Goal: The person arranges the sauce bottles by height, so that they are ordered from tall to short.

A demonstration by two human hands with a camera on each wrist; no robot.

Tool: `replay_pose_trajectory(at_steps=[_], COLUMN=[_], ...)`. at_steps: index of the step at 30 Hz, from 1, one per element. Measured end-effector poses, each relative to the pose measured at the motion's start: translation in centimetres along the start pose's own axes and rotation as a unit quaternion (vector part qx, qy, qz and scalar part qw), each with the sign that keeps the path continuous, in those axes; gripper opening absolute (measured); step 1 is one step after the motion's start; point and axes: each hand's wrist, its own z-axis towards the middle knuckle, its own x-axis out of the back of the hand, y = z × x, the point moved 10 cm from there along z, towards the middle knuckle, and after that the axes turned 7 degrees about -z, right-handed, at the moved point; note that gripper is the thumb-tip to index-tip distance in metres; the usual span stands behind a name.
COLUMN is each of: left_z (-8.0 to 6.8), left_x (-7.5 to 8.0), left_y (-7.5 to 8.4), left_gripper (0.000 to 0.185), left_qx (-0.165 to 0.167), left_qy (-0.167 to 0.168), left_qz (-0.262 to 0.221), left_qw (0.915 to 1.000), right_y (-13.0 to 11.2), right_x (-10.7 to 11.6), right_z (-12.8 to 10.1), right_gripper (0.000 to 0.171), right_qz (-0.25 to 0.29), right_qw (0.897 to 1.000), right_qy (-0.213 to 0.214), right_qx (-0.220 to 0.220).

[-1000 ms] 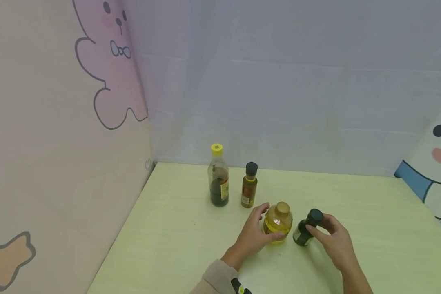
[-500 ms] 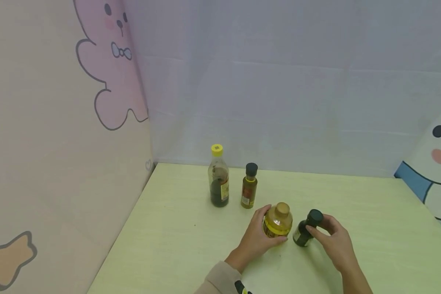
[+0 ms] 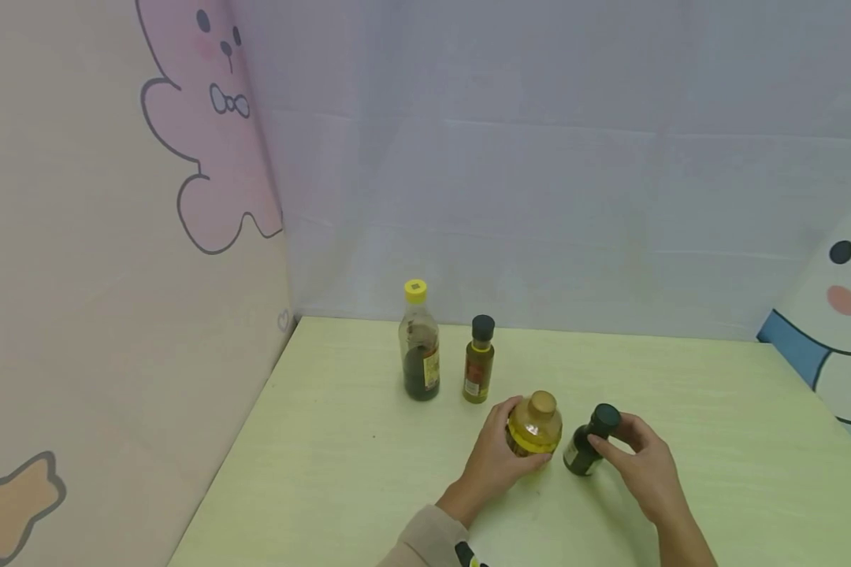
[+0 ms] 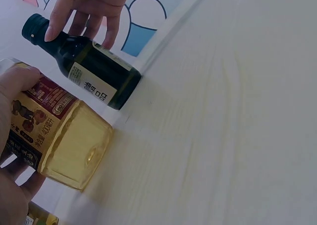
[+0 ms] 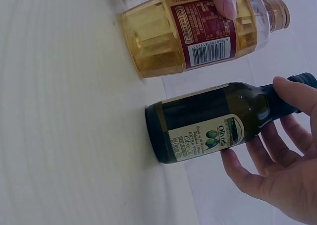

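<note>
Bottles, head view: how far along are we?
Looks done: the yellow-capped bottle and small black-capped bottle stand upright, farther back, with no hand on them. In hand: the left hand grips the gold-capped oil bottle; the right hand holds the Olivoila olive oil bottle by its neck. Likely left: finishing their placement and letting go, since each is in a hand's grip.

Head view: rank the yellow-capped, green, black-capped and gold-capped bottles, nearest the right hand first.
1. Green bottle: in the right hand.
2. Gold-capped bottle: in the left hand.
3. Black-capped bottle: behind, farther left.
4. Yellow-capped bottle: leftmost.
</note>
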Motion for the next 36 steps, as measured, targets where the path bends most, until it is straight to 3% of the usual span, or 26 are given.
replay_pose_trajectory(at_steps=[36], left_z=[0.71], left_x=[0.38], left_y=[0.25], left_gripper=[0.078], left_qx=[0.003], left_qy=[0.025], left_qz=[-0.014], left_qw=[0.9996], right_y=[0.16], right_x=[0.04], right_z=[0.01], right_gripper=[0.057], right_qz=[-0.003], right_qw=[1.0], right_qy=[0.0], right_qx=[-0.008])
